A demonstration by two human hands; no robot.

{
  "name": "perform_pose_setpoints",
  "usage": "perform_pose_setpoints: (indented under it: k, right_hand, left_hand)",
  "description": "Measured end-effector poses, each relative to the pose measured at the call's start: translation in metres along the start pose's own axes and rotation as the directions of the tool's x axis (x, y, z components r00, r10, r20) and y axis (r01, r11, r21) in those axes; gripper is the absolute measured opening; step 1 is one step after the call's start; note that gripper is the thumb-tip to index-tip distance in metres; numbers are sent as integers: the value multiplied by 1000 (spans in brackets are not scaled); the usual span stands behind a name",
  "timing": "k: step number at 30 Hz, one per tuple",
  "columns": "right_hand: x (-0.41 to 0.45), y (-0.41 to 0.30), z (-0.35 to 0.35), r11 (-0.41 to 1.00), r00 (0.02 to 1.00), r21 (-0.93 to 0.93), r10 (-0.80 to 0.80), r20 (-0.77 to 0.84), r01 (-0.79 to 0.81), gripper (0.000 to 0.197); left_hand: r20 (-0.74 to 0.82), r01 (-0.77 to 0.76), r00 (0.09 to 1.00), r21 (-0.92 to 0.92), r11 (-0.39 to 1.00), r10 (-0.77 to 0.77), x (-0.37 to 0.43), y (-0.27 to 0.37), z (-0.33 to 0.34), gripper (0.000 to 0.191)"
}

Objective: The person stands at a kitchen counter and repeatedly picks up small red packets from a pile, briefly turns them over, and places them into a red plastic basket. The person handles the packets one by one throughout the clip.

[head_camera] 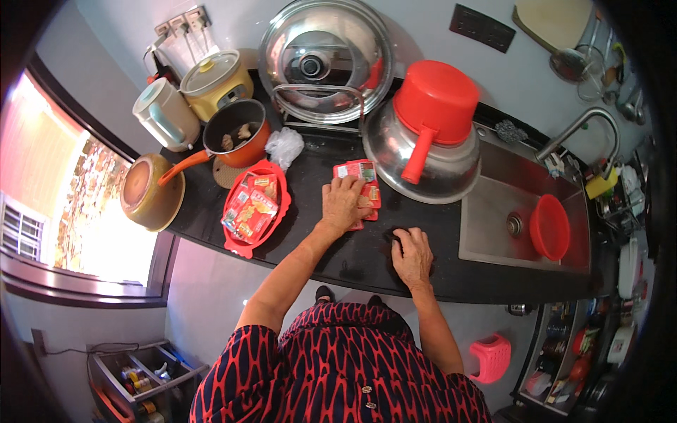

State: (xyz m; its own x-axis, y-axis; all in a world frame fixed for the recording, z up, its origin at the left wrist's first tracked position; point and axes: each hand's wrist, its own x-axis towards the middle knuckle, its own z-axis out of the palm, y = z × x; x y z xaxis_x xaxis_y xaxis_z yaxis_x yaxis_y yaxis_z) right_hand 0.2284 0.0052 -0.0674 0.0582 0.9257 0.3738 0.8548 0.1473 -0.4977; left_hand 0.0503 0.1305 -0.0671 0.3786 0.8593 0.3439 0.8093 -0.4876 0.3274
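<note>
My left hand (342, 202) lies over a small group of red printed food packets (366, 170) on the black countertop (312, 235). Its palm covers part of them, so whether the fingers grip one is hidden. To the right, my right hand (413, 257) rests near the counter's front edge, fingers a little bent and apart, with nothing seen in it. Left of my left hand stands a red plastic basket (286, 198) with handles, filled with several similar red packets (254, 211).
An orange saucepan (240, 143) holding brownish pieces stands behind the basket, beside a crumpled plastic bag (284, 147). A red dipper (436, 103) sits on an upturned metal basin (391, 153). The steel sink (489, 211) holds a red bowl (550, 227). A large lid (325, 58) leans at the back.
</note>
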Motion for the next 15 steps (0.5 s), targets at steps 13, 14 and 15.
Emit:
perform_pose_setpoints:
  k: [13,14,15]
  right_hand:
    - [-2,4,1,1000,1000,26,2,-19,-2,21]
    - [-2,4,1,1000,1000,27,7,-19,-7,21]
    - [-2,4,1,1000,1000,28,14,-18,-13,21]
  left_hand:
    - [-171,-114,982,-163,980,85,-8,3,-2,26]
    - [-168,-100,984,-205,974,66,-9,3,-5,24]
    - [-163,-87,986,-246,965,47,-10,4,-9,23]
